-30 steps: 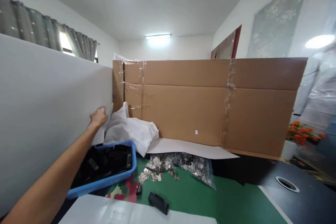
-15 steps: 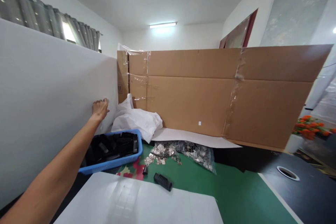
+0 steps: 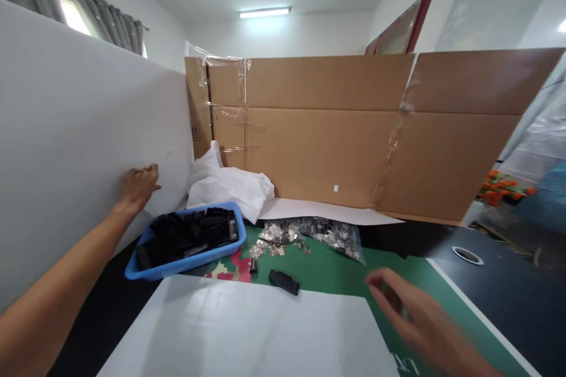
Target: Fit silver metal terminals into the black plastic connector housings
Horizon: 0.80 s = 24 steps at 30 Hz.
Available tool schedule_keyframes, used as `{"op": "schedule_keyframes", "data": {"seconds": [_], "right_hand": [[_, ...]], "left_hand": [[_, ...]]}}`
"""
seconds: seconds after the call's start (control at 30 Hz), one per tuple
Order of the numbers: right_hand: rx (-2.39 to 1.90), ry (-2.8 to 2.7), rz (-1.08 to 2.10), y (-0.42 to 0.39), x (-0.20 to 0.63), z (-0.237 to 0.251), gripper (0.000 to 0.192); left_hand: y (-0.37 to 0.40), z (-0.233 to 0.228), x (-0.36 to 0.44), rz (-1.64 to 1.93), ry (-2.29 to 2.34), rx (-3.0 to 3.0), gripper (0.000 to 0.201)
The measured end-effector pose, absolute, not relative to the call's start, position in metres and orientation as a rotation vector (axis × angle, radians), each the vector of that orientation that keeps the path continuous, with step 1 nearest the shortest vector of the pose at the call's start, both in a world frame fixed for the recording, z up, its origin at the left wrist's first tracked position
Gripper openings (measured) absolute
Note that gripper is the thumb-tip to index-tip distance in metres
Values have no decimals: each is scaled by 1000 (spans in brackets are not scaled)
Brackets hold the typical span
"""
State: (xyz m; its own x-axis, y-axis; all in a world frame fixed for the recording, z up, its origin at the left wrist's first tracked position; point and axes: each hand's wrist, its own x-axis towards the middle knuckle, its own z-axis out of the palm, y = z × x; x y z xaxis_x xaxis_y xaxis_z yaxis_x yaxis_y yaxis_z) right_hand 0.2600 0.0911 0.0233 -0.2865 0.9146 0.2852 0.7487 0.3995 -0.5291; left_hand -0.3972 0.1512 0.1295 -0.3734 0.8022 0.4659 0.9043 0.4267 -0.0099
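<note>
My left hand is up against the white panel at the left, fingers bent and thumb held apart. I see no object in it, though its fingertips are partly hidden. Below it stands a blue basket filled with black plastic parts. At the lower right my right hand is smeared by motion over the green mat; a gap shows between its thumb and curved fingers, with nothing visible there. A black ridged plastic piece lies at the far edge of the white board, and a small black cone-shaped piece is nearby.
Small shiny metal pieces lie loose beside a clear plastic bag holding more. Behind them are a crumpled white sack and a tall cardboard wall. The dark tabletop at right has a round hole.
My left hand has moved left and a little nearer along the white panel. My right hand has come into view at the lower right. The view has tilted down slightly.
</note>
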Motion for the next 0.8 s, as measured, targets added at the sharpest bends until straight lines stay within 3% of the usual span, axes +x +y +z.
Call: {"op": "schedule_keyframes", "data": {"seconds": [0.23, 0.4, 0.6, 0.8], "right_hand": [[-1177, -2114, 473, 226, 85, 69, 31], [-1346, -2118, 447, 285, -2, 68, 72], [-1333, -2176, 431, 295, -30, 74, 35], [-1215, -1996, 214, 283, 18, 138, 26]], "left_hand": [[138, 104, -400, -220, -2062, -1501, 40], [141, 94, -391, -194, -1987, -1595, 40], [145, 94, -375, -216, -1984, -1575, 36], [146, 106, -358, -359, -2001, -1598, 32]]}}
